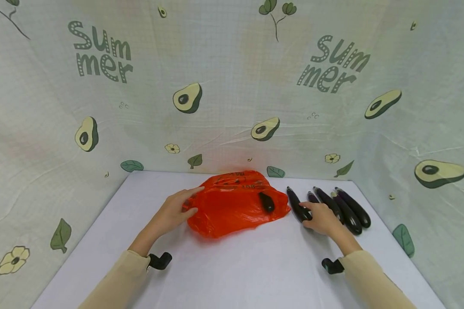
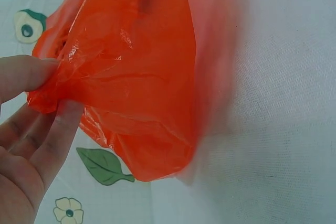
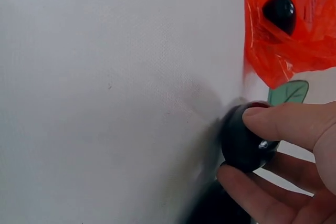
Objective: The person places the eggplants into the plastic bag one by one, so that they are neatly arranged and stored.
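Observation:
A red plastic bag point(image 1: 228, 208) lies on the table, one dark eggplant point(image 1: 267, 202) showing at its right end. My left hand point(image 1: 175, 211) pinches the bag's left edge; in the left wrist view the thumb and fingers of the left hand point(image 2: 37, 124) hold gathered plastic point(image 2: 126, 77). Right of the bag, my right hand point(image 1: 324, 219) grips the lower end of a dark eggplant point(image 1: 295, 201) resting on the table. The right wrist view has the right hand point(image 3: 289, 156) with thumb and fingers round that eggplant's rounded end point(image 3: 244, 142).
Several more eggplants point(image 1: 349, 213) lie side by side at the right of the white table point(image 1: 247, 270), just beyond the right hand. A printed cloth point(image 1: 224, 56) with avocados and lettering hangs behind and at both sides.

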Tool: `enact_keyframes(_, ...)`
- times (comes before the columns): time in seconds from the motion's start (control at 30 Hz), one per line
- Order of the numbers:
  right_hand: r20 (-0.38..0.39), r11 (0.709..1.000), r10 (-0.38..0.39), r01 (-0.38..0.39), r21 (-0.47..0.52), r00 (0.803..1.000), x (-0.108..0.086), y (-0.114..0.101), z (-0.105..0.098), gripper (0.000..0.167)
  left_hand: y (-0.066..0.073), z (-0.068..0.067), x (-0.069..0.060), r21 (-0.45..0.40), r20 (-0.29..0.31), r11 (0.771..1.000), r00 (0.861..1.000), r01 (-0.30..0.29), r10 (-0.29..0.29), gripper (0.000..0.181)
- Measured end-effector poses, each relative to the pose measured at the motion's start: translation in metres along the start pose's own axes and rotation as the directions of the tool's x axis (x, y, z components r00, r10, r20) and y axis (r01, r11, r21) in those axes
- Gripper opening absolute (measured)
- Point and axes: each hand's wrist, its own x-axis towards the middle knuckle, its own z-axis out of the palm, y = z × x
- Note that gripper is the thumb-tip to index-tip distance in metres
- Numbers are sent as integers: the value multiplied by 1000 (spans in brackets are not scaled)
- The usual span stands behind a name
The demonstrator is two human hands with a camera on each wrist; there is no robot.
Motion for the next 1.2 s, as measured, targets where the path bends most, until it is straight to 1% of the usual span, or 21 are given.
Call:
enact_keyframes(0.13, -9, 1000, 5, -5, -4, 1000, 0, 2, 2, 57, 0, 1, 1, 4, 3, 1000, 1000, 2, -2, 72)
enact_keyframes(0.33, -5, 999, 32, -32, 17, 999, -2, 4, 2, 58, 0, 0, 1, -3, 9, 1000, 1000, -6, 6, 72)
enact_keyframes(0.47, -19, 998, 32, -31, 49, 999, -7, 7, 2, 59, 1, 1, 3, -2, 13, 1000, 1000, -21, 21, 72)
enact_keyframes(0.53, -38, 998, 29, -26, 63, 999, -11, 7, 0, 59, 1, 1, 3, 2, 17, 1000, 999, -28, 28, 72)
enact_keyframes(0.67, -83, 997, 5, 1, 77, 997, -20, 5, -13, 61, 2, 2, 3, 12, 21, 999, 999, -32, 32, 71)
enact_keyframes(0.8, -125, 996, -60, 69, 62, 990, -28, -1, -33, 63, 3, 3, 3, 11, 16, 1000, 1000, -25, 25, 72)
enact_keyframes(0.93, -166, 989, -142, 148, 29, 976, -38, -11, -53, 62, 3, 3, 3, 8, 14, 1000, 1000, -14, 13, 72)
enact_keyframes(1.0, -166, 985, -163, 169, 21, 973, -43, -17, -60, 61, 3, 3, 3, 13, 13, 1000, 1000, -18, 17, 72)
enact_keyframes(1.1, -148, 984, -172, 178, 24, 974, -50, -25, -68, 61, 2, 4, 4, 12, 12, 1000, 1000, -13, 13, 72)
enact_keyframes(1.2, -129, 981, -178, 187, 61, 976, -56, -31, -72, 61, 2, 4, 4, 9, 11, 1000, 1000, -18, 18, 72)
